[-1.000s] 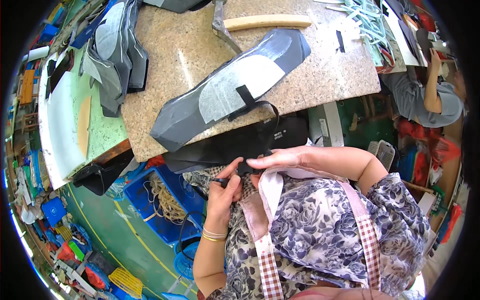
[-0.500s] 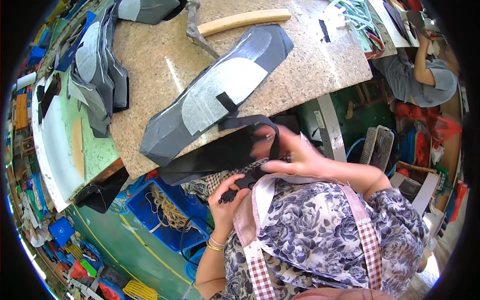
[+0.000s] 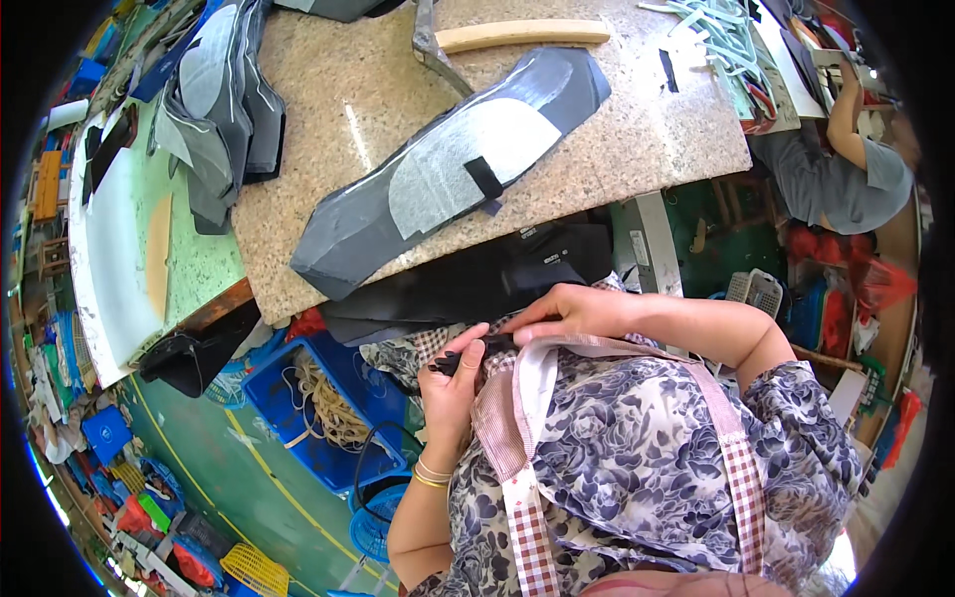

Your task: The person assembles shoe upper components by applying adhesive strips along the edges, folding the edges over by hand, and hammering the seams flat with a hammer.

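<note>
My left hand (image 3: pixel 453 388) is closed around a small bunch of black pieces (image 3: pixel 446 364), held in front of my apron. My right hand (image 3: pixel 572 313) has its thumb and fingertips brought together beside the left fingers, at a dark bit whose shape is hidden. Under the table edge, black fabric panels (image 3: pixel 448 294) lie across my lap, flat and overlapping. Above them on the stone-topped table (image 3: pixel 676 139) rests a long grey panel (image 3: pixel 348 239) with a white patch (image 3: pixel 423 194) and a short black strip (image 3: pixel 484 177) on it.
A bent metal arm (image 3: pixel 426 40) and a curved wooden piece (image 3: pixel 522 36) are at the table's far side. Grey panels (image 3: pixel 224 114) hang at the left. Below stands a blue crate (image 3: pixel 274 398) with cord in it. Another person (image 3: pixel 846 174) works at the far right.
My right hand has come down from the black strap it was over, toward my left fingers. The raised strap now lies down by the panels. The view has shifted slightly.
</note>
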{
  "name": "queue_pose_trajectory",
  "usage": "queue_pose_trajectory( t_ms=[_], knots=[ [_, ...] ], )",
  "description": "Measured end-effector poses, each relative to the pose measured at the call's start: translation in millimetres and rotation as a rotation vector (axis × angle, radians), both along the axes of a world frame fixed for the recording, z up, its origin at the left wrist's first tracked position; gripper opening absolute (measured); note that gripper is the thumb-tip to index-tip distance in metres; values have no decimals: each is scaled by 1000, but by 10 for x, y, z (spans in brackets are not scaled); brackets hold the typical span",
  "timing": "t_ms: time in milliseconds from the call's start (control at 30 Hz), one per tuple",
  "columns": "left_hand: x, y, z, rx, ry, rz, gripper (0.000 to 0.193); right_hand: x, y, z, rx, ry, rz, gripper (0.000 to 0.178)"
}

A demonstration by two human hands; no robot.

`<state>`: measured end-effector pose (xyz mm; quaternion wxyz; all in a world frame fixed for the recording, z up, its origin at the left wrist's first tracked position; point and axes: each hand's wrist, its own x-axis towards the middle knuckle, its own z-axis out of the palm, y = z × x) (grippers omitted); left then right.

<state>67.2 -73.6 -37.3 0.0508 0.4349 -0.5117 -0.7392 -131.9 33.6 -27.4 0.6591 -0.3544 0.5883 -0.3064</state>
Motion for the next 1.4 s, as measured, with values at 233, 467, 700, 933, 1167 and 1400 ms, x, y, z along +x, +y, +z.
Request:
queue_pose_trajectory(
  t_ms=[233, 467, 700, 933, 1167, 1400],
  knots=[
    [79, -43, -57, -76, -8, -179, 53, 122, 13, -37, -436, 549, 31, 26],
    [85, -110, 134, 33, 39, -241, 54, 83, 44, -70, -434, 453, -248, 20],
    [237, -74, 99, 320, 170, -161, 53, 190, 4, -133, -481, 389, -283, 20],
    [135, 31, 61, 197, 12, -115, 27, 223, 40, -172, -463, 432, -269, 19],
    [68, 81, 18, 119, -45, -109, 34, 251, 18, -176, -402, 409, -275, 18],
    [27, 34, 74, 58, 47, -185, 53, 237, -36, -163, -651, 509, -167, 15]
  ],
)
